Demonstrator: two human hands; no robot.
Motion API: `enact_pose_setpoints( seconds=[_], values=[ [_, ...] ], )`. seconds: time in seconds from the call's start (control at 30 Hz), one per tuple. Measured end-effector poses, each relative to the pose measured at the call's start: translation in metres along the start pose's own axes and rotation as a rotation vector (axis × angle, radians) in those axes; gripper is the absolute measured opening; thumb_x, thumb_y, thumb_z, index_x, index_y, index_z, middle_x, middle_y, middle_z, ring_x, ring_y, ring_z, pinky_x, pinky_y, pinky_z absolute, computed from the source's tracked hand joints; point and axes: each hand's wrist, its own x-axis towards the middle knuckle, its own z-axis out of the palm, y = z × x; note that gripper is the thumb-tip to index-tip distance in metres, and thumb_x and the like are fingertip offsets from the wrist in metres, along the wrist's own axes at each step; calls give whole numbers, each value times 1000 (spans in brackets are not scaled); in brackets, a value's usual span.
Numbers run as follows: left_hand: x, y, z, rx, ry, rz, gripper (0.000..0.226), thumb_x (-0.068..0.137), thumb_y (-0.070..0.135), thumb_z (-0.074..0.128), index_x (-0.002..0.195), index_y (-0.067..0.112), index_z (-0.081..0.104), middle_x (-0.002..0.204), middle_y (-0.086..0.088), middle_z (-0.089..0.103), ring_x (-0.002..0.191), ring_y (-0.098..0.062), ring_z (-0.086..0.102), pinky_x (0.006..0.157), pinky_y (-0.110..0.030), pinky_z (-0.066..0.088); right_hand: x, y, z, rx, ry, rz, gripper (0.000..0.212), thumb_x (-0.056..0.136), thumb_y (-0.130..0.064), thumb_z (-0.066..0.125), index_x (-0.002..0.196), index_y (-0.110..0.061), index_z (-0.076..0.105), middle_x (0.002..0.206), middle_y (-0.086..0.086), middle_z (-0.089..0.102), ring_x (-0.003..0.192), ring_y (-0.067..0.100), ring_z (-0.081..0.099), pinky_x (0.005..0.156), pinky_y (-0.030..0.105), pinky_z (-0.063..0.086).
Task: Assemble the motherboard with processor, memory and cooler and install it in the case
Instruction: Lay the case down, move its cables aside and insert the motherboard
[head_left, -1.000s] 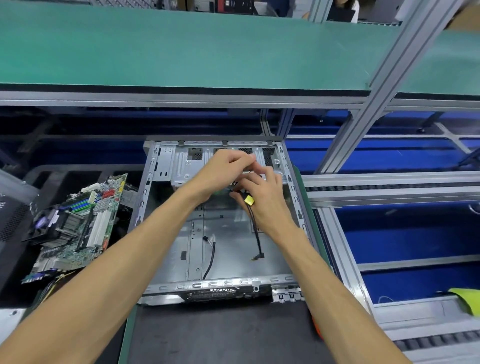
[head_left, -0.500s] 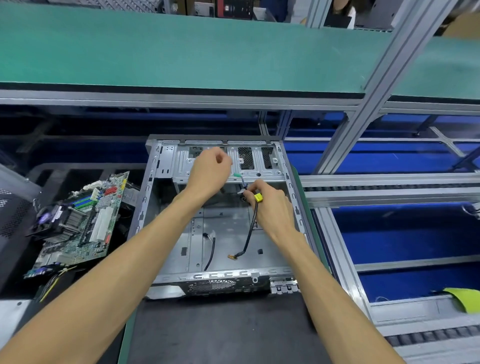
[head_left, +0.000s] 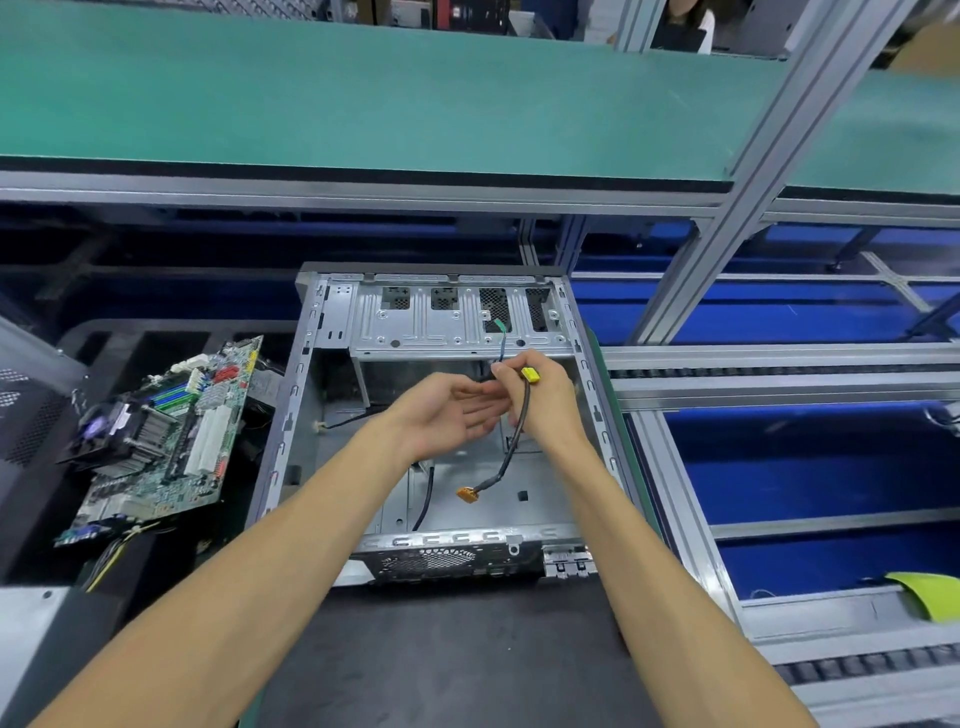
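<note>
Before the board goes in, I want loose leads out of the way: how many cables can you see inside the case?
3. One with a yellow tag, pinched by the right hand; one black cable on the case floor; one thin lead at its left wall. Arms may hide others.

No text, label, brand, number or sign can be read anywhere in this view. The motherboard, lying left of the case, carries printing too small and blurred to make out. A small yellow tag on the cable above the case floor shows no legible marking. A yellow-green sheet far right of the case looks plain. Boxes on the shelf beyond the case, at the top edge, show red and white patches, but nothing there resolves into letters.
</note>
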Motion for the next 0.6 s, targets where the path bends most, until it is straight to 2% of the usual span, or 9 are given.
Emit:
enact_pose_setpoints(
  seconds=[0.1, 0.17, 0.23, 0.3, 0.37, 0.47, 0.53, 0.6],
  values=[
    [6, -2, 4, 47, 101, -8, 22, 86, 3, 41, 92, 2, 63, 99, -16, 69, 82, -20, 62, 70, -29, 46, 5, 2, -1, 87, 7, 34, 12, 98, -19, 64, 88, -12, 66, 72, 3, 75, 46, 4, 54, 45, 19, 42],
    [14, -4, 4, 55, 251, 17, 21, 88, -3, 38, 98, 2, 56, 107, -18, 61, 80, -21, 57, 76, -33, 46, 9, 2, -1, 125, 22, 61, 13, 98, -19, 65, 86, -12, 66, 70, 3, 73, 48, 7, 53, 44, 19, 40],
    [22, -9, 5, 76, 317, 22, 16, 92, -5, 42, 97, 2, 54, 106, -18, 56, 82, -22, 56, 83, -36, 46, 13, 1, 0, 131, 28, 82, 14, 98, -19, 64, 87, -10, 66, 72, 5, 73, 51, 11, 54, 45, 21, 40],
    [24, -14, 11, 111, 259, 2, 10, 95, -1, 50, 99, 3, 58, 104, -14, 56, 91, -22, 55, 80, -34, 46, 17, -1, 0, 138, 28, 98, 16, 98, -18, 63, 86, -8, 66, 73, 6, 74, 50, 14, 54, 43, 21, 40],
    [24, -16, 18, 144, 186, 18, 11, 95, 4, 54, 89, 11, 61, 98, -8, 57, 90, -19, 52, 74, -32, 43, 20, -4, 0, 161, 28, 119, 16, 98, -16, 63, 85, -7, 66, 73, 8, 74, 49, 15, 55, 41, 20, 40],
    [29, -16, 27, 148, 118, 69, 38, 94, 7, 48, 59, 20, 51, 70, 3, 57, 66, -12, 53, 66, -29, 39, 24, -9, -1, 181, 26, 154, 17, 98, -15, 63, 84, -5, 67, 75, 10, 74, 52, 18, 57, 43, 24, 43],
    [31, -17, 31, 122, 108, 109, 47, 95, 9, 45, 51, 22, 50, 58, 6, 56, 52, -8, 55, 58, -26, 37, 28, -12, -3, 197, 23, 175, 18, 98, -14, 63, 81, -8, 66, 73, 9, 74, 53, 20, 58, 44, 27, 45],
    [32, -18, 33, 86, 81, 153, 54, 97, 10, 44, 46, 22, 54, 54, 7, 54, 46, -6, 52, 56, -25, 33, 30, -15, -5, 213, 15, 192, 17, 98, -13, 63, 82, -8, 66, 71, 8, 73, 53, 21, 58, 42, 25, 44]
  ],
)
